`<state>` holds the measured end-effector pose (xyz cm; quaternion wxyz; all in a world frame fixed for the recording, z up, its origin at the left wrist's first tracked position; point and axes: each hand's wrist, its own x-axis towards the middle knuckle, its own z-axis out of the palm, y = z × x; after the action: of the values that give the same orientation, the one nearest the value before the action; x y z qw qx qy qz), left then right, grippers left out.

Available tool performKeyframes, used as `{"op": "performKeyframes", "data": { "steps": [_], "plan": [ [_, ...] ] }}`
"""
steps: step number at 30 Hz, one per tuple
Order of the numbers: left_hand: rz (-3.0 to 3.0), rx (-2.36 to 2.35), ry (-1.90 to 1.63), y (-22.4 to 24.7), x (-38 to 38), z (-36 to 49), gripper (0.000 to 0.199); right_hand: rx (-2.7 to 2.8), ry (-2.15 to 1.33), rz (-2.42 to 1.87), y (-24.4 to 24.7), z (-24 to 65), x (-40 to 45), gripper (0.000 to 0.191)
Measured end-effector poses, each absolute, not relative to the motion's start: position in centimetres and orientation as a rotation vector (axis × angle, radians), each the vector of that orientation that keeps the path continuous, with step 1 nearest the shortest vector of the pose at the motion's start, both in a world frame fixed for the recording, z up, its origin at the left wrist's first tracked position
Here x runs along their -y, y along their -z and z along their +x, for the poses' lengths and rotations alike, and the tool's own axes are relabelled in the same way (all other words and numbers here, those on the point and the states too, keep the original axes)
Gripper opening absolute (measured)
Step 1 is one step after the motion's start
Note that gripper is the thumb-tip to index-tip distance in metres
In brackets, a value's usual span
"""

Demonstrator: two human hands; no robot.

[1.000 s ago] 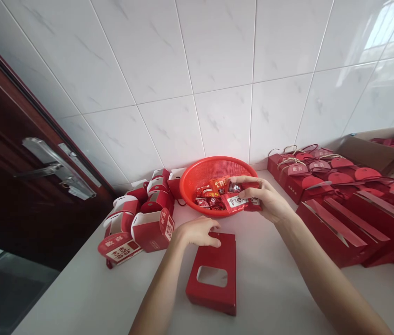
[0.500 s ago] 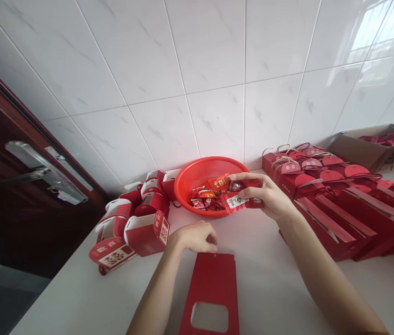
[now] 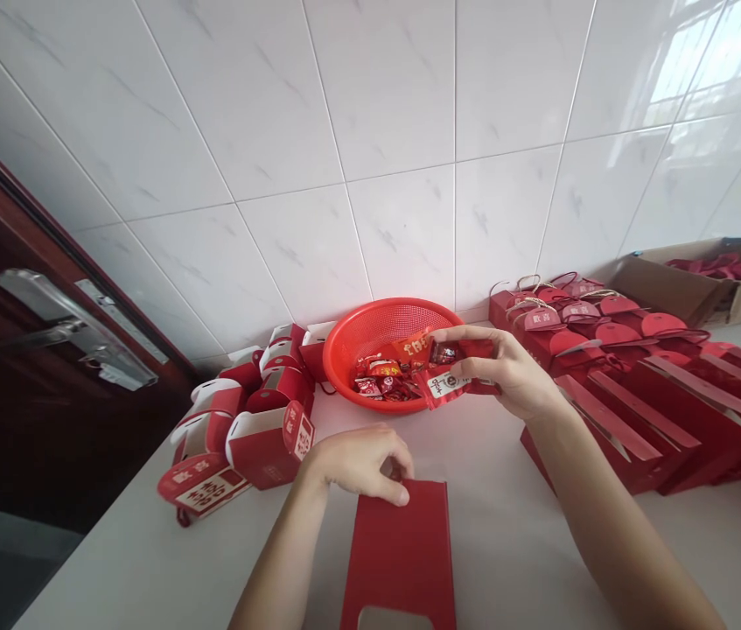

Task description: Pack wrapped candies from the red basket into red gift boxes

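At the centre bottom, a red box [image 3: 406,551] with a cut-out window lies on the white table. My left hand [image 3: 370,464] grips its far edge, the thumb on top and the other fingers partly hidden behind. Over the right rim of a red plastic basket [image 3: 337,350], my right hand [image 3: 507,372] pinches several wrapped candies [image 3: 447,383] between thumb and fingers. More red-wrapped candies [image 3: 387,378] lie inside the basket.
Open red-and-white boxes [image 3: 265,442] are grouped on the left, near a dark door [image 3: 22,367]. Rows of red boxes [image 3: 639,420] stand on the right. A cardboard box [image 3: 678,289] holding red ribbon-like material is at the back right, against the tiled wall [image 3: 402,236].
My left hand has closed on the far edge of the red box, its thumb now over the top. My right hand still holds the candies near the basket. The view has shifted slightly.
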<state>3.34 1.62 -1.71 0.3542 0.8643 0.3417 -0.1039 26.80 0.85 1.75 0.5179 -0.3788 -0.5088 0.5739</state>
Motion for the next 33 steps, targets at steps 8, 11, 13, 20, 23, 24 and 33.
{"op": "performKeyframes", "data": {
  "steps": [8, 11, 13, 20, 23, 24, 33],
  "plan": [
    [2.399, -1.332, -0.243, -1.9, 1.8, 2.1, 0.023, 1.332, -1.356, -0.885, -1.8, 27.2, -0.7, 0.042],
    [2.43, -1.398, -0.331, -1.8, 2.6, 2.1, 0.029, 1.407, -1.396, -0.846, -1.7, 27.2, -0.7, 0.041],
    [2.455, -1.39, -0.375, -1.6, 2.7, 2.3, 0.035, 1.456, -1.4, -0.818, -1.7, 27.3, -0.6, 0.039],
    [2.458, -1.296, -0.505, -1.0, 1.8, 2.9, 0.026, 1.733, -1.247, -0.831, -1.8, 27.4, -0.4, 0.04],
    [2.363, -1.329, -0.502, -0.8, 1.4, 2.6, 0.018, 1.846, -1.189, -0.852, -1.7, 27.1, -0.4, 0.042],
    [2.329, -1.351, -0.488, -0.8, 1.3, 2.5, 0.024, 1.874, -1.174, -0.854, -1.6, 27.0, -0.4, 0.043],
    [2.175, -1.38, -0.458, -0.8, 1.1, 2.2, 0.047, 1.985, -1.114, -0.837, -0.7, 26.0, -0.5, 0.045]
  ]
}}
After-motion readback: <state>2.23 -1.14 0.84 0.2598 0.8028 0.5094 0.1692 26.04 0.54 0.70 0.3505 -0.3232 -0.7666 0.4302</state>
